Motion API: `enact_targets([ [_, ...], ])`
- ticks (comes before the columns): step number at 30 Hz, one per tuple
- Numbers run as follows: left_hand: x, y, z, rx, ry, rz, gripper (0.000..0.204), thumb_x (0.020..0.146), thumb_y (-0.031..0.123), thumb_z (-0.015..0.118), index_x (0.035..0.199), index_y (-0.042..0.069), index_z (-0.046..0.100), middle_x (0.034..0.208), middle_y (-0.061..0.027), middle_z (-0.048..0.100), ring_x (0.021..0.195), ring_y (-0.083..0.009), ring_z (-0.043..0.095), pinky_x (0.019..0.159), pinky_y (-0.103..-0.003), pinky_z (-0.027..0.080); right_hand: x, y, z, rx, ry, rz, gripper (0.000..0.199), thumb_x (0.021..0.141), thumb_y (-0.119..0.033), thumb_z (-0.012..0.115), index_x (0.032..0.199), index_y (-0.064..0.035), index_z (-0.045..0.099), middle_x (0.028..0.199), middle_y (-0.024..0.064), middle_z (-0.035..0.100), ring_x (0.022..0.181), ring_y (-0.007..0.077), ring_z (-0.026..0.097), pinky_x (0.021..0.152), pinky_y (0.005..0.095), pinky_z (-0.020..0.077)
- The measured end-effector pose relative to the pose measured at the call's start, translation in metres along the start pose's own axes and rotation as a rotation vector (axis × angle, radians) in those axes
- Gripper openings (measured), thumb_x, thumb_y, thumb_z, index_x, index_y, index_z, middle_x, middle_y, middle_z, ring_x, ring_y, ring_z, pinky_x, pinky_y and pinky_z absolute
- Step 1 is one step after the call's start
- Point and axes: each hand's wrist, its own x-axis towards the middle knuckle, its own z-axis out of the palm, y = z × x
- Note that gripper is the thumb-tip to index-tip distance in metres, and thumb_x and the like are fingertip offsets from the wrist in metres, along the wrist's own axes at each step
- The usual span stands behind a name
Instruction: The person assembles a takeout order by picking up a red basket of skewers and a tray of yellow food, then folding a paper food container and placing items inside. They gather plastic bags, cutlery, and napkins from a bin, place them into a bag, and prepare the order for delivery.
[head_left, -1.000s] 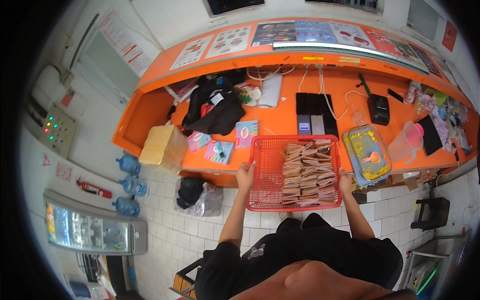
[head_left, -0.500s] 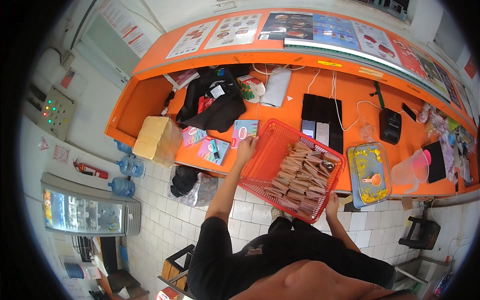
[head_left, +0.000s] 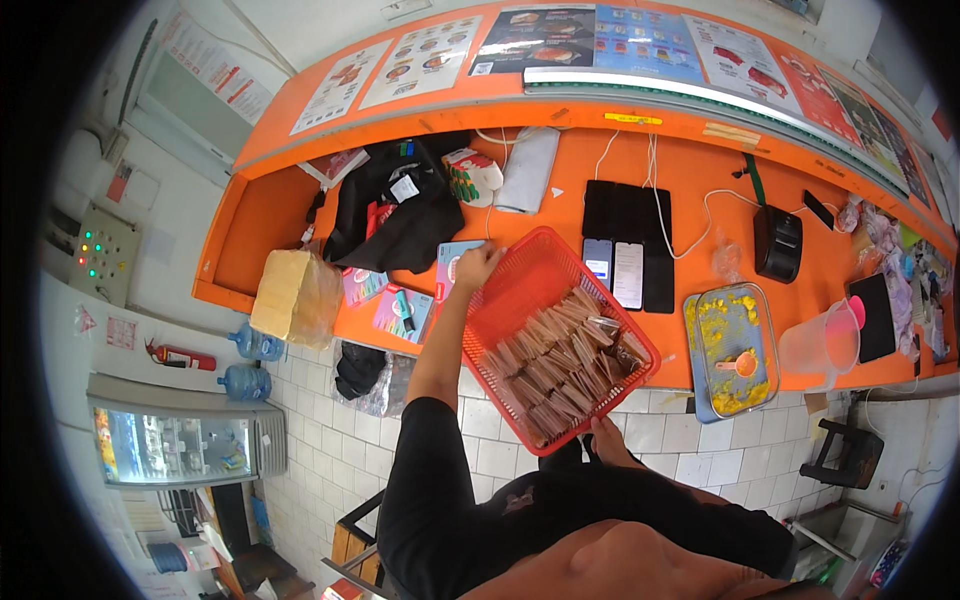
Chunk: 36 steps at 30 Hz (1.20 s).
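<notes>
A red plastic basket (head_left: 505, 262) is held tilted at the front edge of the orange counter (head_left: 560, 215). Inside it, rows of thin brown packets (head_left: 560, 360) fill the near right part, while the far left part shows bare red mesh. My left hand (head_left: 478, 265) grips the basket's far left rim with fingers closed over it. Down at the near right corner my right hand (head_left: 608, 440) holds the rim, its fingers partly hidden beneath. Just left of my left hand lies a flat coloured box (head_left: 452, 262).
Two phones (head_left: 613, 273) lie on a black folder beyond the basket. To the right are a glass tray (head_left: 738, 348) with yellow bits and an orange scoop, and a clear jug (head_left: 822, 340). A black bag (head_left: 400, 215) and a wrapped yellow block (head_left: 295, 297) occupy the left.
The basket has shifted left and slightly toward me in the view, with both hands still on its rim. My right hand has come closer to my body.
</notes>
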Motion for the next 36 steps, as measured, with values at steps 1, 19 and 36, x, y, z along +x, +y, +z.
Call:
enact_targets([
  [1, 0.001, 0.0, -0.001, -0.053, 0.013, -0.003, 0.04, 0.087, 0.047, 0.055, 0.094, 0.008, 0.06, 0.073, -0.0164, 0.064, 0.07, -0.0345, 0.064, 0.062, -0.044, 0.048, -0.002, -0.004, -0.001, 0.109, -0.056, -0.117, 0.026, 0.098, -0.028, 0.042, 0.098, -0.0044, 0.053, 0.074, 0.002, 0.049, 0.051, 0.0077, 0.047, 0.046, 0.0227, 0.0376],
  [19, -0.398, 0.098, -0.007, -0.26, 0.838, -0.542, 0.02, 0.083, 0.007, 0.056, 0.102, 0.004, 0.052, 0.088, -0.0116, 0.057, 0.073, -0.0244, 0.059, 0.066, -0.034, 0.045, 0.044, 0.005, -0.05, -0.42, -0.62, 0.178, 0.032, 0.086, -0.029, 0.061, 0.102, -0.0019, 0.058, 0.094, 0.0111, 0.068, 0.08, 0.0211, 0.064, 0.072, 0.032, 0.0493],
  [36, -0.789, 0.276, 0.21, -0.547, 0.555, -1.431, 0.042, 0.077, 0.019, 0.057, 0.118, 0.012, 0.052, 0.071, -0.0133, 0.062, 0.072, -0.031, 0.062, 0.068, -0.043, 0.048, 0.016, 0.066, 0.109, -1.849, -1.599, -0.224, 0.035, 0.083, -0.029, 0.064, 0.104, -0.0022, 0.059, 0.091, 0.0125, 0.068, 0.084, 0.0235, 0.065, 0.074, 0.0331, 0.0497],
])
